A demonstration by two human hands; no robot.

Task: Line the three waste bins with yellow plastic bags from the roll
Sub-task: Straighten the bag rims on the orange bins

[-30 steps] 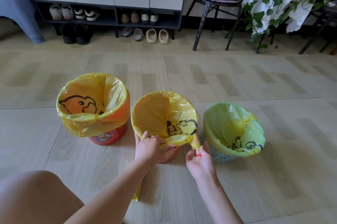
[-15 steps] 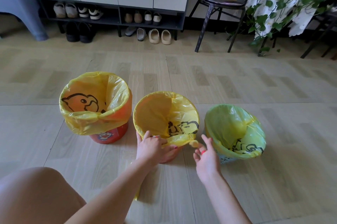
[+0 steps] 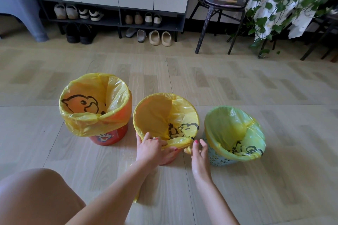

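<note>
Head view: all three bins stood in a row on the floor, each already carrying a yellow bag. The orange bin (image 3: 108, 137) at the left end had its bag (image 3: 95, 115) folded well down over the rim, slack gathered at the near side. The teal bin (image 3: 218, 159) at the right end was lined too, bag (image 3: 230, 129) cuffed over the rim and bunched at the near edge.

The middle bin (image 3: 167, 159) was the one being worked. Its bag (image 3: 164, 115) sat inside with the edge turned over the rim all round. The left hand (image 3: 151, 148) had its grip closed on the near rim, fingers curled over the folded plastic. The right hand (image 3: 198, 153) was just beside a small twisted tail of bag (image 3: 188, 149) hanging at the near rim; fingers loose and spread, grip wide, holding nothing as far as I could see.

My read: lining was essentially done, three of three. What remained looked like snugging the slack on the middle one, maybe tucking that tail. A sliver of yellow (image 3: 135, 199) showed on the floor by the left forearm, possibly the roll; too hidden to tell.
</note>
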